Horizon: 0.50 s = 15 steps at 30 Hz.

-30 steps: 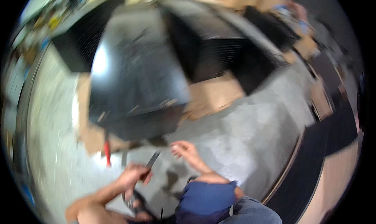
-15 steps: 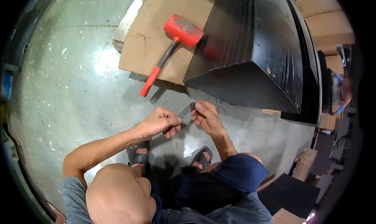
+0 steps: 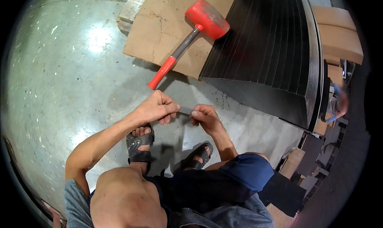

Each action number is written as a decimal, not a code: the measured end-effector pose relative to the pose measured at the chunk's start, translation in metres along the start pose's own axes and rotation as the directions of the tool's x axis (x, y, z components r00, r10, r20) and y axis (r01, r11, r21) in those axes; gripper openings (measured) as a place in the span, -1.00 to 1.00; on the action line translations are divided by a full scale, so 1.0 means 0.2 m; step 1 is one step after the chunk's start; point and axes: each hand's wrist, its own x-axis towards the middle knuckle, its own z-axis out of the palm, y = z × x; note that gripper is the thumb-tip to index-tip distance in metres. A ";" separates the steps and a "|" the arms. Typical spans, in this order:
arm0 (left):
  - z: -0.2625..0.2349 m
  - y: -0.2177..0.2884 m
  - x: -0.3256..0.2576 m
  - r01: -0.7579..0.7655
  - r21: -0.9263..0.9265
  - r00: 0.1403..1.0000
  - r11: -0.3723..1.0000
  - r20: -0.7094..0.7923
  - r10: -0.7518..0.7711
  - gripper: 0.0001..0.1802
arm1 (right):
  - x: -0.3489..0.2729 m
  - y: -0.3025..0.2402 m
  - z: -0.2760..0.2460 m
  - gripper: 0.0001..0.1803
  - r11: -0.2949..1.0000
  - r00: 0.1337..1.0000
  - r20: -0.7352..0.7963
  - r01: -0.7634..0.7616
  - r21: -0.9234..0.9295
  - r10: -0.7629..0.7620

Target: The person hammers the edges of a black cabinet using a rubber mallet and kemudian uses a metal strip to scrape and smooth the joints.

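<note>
I am crouched over a concrete floor [image 3: 60,88] with both hands out in front of my sandalled feet. My left hand [image 3: 156,107] is closed in a fist, pinching one end of a small thin grey strip [image 3: 184,110]. At the strip's other end, the fingertips of my right hand [image 3: 204,117] pinch it. The strip lies level between the two hands, just above the floor. Its exact kind is too small to tell.
A red mallet [image 3: 207,18] with a grey and red handle lies on a cardboard sheet [image 3: 159,28] just beyond my hands. A tall stack of black ribbed panels [image 3: 271,48] stands at the right. Another person [image 3: 338,104] is at the far right edge.
The view has swung down and closer over the hands and mallet. The strip, held tilted between the hands half a second ago, now lies level between them.
</note>
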 end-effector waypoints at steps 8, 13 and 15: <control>-0.11 0.07 0.06 -0.089 0.047 0.995 0.995 0.047 0.087 -0.66 | -0.01 -0.04 0.08 -0.78 0.997 0.995 -0.083 0.057 0.054 -0.052; -0.05 0.11 0.10 -0.255 -0.231 0.964 0.939 -0.135 0.229 -0.75 | -0.04 -0.11 0.14 -0.78 0.980 0.964 -0.234 0.160 0.119 -0.129; 0.01 0.14 0.12 -0.341 -0.292 0.938 0.893 -0.173 0.301 -0.76 | -0.06 -0.18 0.16 -0.77 0.974 0.951 -0.235 0.219 0.063 -0.199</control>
